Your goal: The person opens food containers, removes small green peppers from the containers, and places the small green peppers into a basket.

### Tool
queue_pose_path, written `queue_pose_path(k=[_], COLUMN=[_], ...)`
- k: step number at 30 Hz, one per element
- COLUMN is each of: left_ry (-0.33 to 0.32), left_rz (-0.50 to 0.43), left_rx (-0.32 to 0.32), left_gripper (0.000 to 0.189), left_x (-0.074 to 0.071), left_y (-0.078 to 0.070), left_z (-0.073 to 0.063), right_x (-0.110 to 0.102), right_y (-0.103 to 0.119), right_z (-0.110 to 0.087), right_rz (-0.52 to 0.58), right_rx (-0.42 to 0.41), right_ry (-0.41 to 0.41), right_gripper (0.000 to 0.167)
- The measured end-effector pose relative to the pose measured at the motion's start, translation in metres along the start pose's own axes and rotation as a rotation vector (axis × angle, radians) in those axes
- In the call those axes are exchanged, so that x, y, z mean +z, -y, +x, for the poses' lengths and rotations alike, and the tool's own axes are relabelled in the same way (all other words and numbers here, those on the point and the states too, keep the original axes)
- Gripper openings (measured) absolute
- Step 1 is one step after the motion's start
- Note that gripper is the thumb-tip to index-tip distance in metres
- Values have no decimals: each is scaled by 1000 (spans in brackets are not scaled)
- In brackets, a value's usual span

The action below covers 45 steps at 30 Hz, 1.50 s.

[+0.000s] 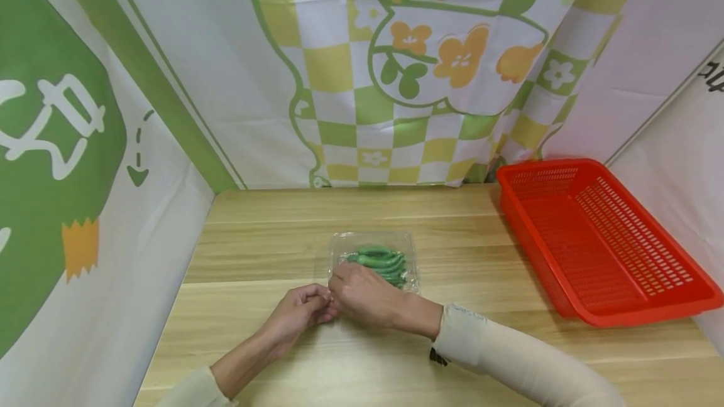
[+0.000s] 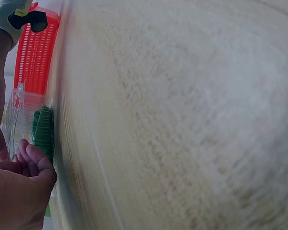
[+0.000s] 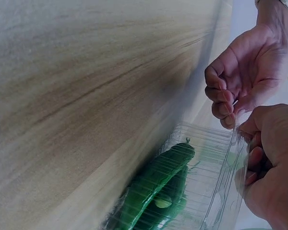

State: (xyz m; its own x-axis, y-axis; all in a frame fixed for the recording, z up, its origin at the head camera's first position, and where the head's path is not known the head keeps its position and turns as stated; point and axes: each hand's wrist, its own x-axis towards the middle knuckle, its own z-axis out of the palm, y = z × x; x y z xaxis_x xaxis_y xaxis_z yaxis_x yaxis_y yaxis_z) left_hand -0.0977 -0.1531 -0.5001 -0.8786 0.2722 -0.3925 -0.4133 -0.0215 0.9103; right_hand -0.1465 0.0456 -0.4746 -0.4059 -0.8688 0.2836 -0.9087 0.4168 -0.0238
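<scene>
A clear plastic box (image 1: 411, 245) sits mid-table with several long, glossy green vegetables (image 1: 380, 259) inside. The ribbed wall of the box (image 3: 209, 139) shows close up in the right wrist view, the green vegetables (image 3: 158, 172) behind it. At its near left corner my right hand (image 1: 366, 297) pinches the edge with curled fingers. My left hand (image 1: 298, 314) meets it there, palm turned up, thumb and fingertips together on the corner of the box. The left wrist view shows both hands' fingers close together beside the box, the exact pinch partly hidden by the left hand (image 2: 21, 191).
A large red perforated basket (image 1: 565, 316) stands at the right of the wooden table (image 1: 254, 237), with nothing in it. Printed cloth (image 1: 330, 68) hangs along the back edge, and more cloth walls rise at left and right. A dark strap shows under the right sleeve (image 1: 481, 341).
</scene>
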Motion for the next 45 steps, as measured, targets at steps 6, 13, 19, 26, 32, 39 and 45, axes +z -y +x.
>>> queue_pose_path(k=[6,13,19,26,32,39,45], left_ry=[5,-4,3,-5,-30,-34,-30], left_rz=[-16,-32,-64,-74,-49,-25,-20], left_rx=[5,-13,-14,-14,-24,-13,-20], left_gripper=[19,22,24,24,22,21,21], left_x=[0,0,0,0,2,2,1], left_y=[0,-3,-5,-5,-6,-6,-8], left_z=[0,-1,-1,-1,1,4,4], right_x=[3,2,3,3,3,1,2], right_y=[-2,-2,-3,-3,-5,-10,-10], right_z=[2,3,3,3,1,2,2], right_rz=[34,67,62,64,103,211,187], right_rx=[14,31,30,29,34,45,36], right_ry=[-36,-34,-38,-37,-44,-94,-106], right_gripper=[14,17,18,18,16,11,13])
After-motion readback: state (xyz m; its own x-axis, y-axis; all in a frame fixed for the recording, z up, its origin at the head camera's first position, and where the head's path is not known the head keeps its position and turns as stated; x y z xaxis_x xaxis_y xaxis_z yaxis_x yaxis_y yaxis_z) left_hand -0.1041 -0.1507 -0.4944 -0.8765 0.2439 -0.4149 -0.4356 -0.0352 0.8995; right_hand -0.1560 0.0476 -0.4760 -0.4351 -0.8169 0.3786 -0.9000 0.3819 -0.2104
